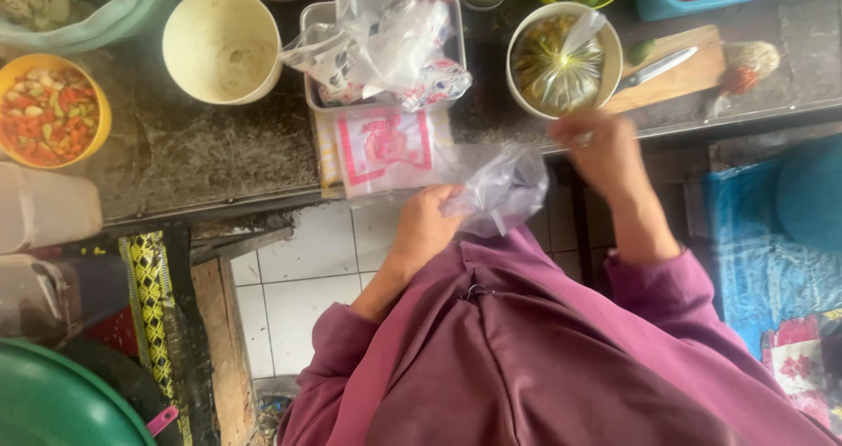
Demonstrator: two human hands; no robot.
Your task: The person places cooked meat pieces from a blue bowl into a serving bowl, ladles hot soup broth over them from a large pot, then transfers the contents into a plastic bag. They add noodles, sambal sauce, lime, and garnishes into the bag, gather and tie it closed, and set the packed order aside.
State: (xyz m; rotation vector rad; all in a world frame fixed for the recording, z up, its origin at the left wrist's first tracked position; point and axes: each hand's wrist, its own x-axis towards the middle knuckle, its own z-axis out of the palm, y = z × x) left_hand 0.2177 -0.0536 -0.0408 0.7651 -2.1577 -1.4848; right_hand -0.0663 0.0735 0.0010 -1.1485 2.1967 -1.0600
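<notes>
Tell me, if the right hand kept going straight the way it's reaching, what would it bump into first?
Most likely the cream bowl just beyond the right hand, the one holding a knotted clear bag of food. The hand is blurred and height is hard to judge, so it could pass over the rim.

Flat white-pink packet (384, 150) at counter edge; printed bags (395, 56) (crumpled) in tray (314, 16)
</notes>
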